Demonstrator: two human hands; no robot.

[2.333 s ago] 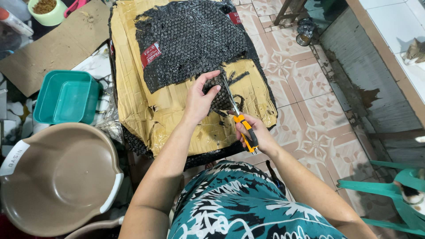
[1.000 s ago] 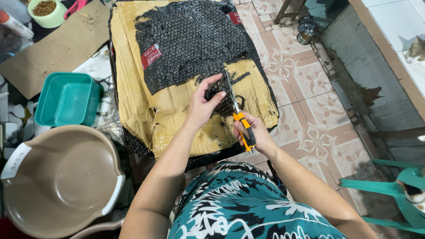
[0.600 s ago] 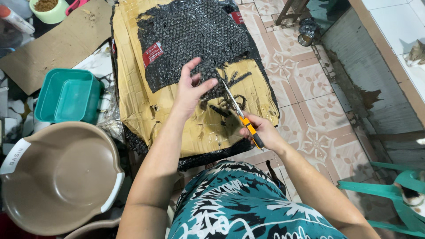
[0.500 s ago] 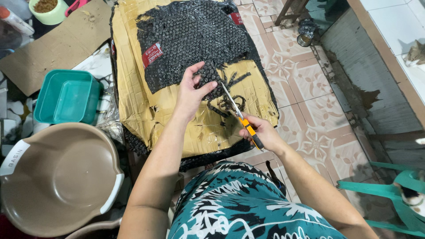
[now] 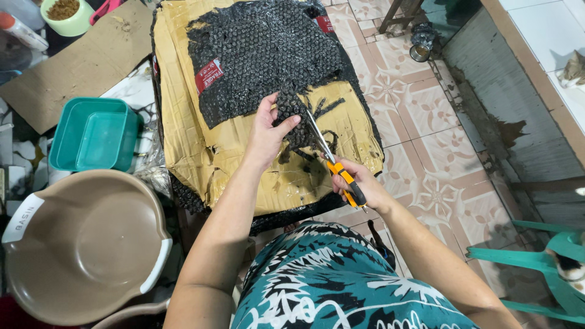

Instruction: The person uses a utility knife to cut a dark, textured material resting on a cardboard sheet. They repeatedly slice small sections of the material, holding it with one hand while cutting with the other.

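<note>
A person is cutting black bubble wrap (image 5: 262,52) off a flattened brown cardboard package (image 5: 183,122) that is lying over a tiled floor (image 5: 426,140). Two red rectangular labels with white lettering are sticking to the wrap: one tilted at its left edge (image 5: 208,74), the other at the upper right corner (image 5: 323,24). The wrap is covering the upper part of the cardboard, its lower edge ragged, with thin black strips trailing onto the bare brown surface, which is creased and torn.

The left hand (image 5: 268,131) is pinching a hanging flap of the wrap (image 5: 291,113) between thumb and fingers, lifting it off the cardboard. The right hand (image 5: 359,186) is closing around the orange-and-black handles of a pair of scissors (image 5: 332,161), whose blades are pointing up and left into the flap just beside the left thumb.

To the left, a teal rectangular tub (image 5: 91,134) is sitting above a round tan basin (image 5: 82,244) with a white label on its rim (image 5: 21,219). A loose sheet of cardboard (image 5: 73,67) is lying beyond them.
</note>
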